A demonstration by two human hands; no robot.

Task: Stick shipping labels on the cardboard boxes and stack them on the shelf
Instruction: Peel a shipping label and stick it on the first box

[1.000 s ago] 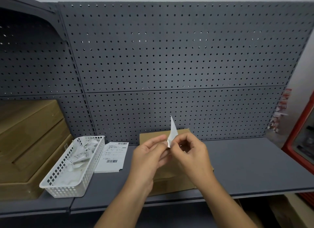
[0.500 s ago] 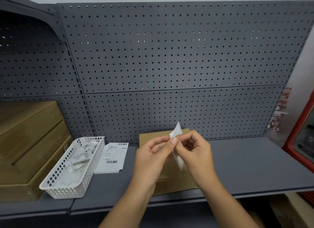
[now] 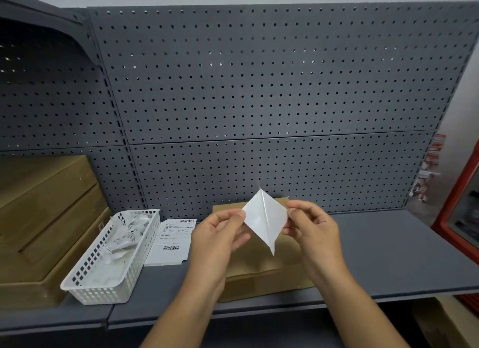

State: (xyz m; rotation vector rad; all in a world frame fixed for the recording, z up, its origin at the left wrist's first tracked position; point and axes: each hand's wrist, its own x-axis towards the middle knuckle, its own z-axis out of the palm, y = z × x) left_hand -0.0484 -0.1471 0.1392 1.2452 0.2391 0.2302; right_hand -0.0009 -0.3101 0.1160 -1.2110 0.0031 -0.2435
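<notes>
**STATUS: LABEL HELD IN BOTH HANDS OVER THE BOX**

1. Hands. In the head view I see the left hand (image 3: 220,233) pinching the left corner of a white shipping label (image 3: 255,218) between thumb and forefinger, the other fingers loosely curled beneath. The right hand (image 3: 311,228) pinches the opposite corner in the same way. Neither hand holds anything else.

2. Label. The sheet is up in the air between the two hands. Its two white layers stand apart, joined along one line that runs from the top tip to the bottom tip. The faces towards me are blank; I cannot tell which layer is the sticker and which the backing.

3. Box. A flat cardboard box (image 3: 261,270) lies on the grey shelf (image 3: 388,257) directly under the hands, its near edge at the shelf front. The label does not touch it.

4. Surroundings. Left of the box lies a stack of printed labels (image 3: 171,241), and just beside that a white basket (image 3: 111,290) with crumpled white papers (image 3: 124,238) in it. Further left, larger cardboard boxes (image 3: 39,218) are stacked. A grey pegboard (image 3: 259,88) forms the back wall.
</notes>
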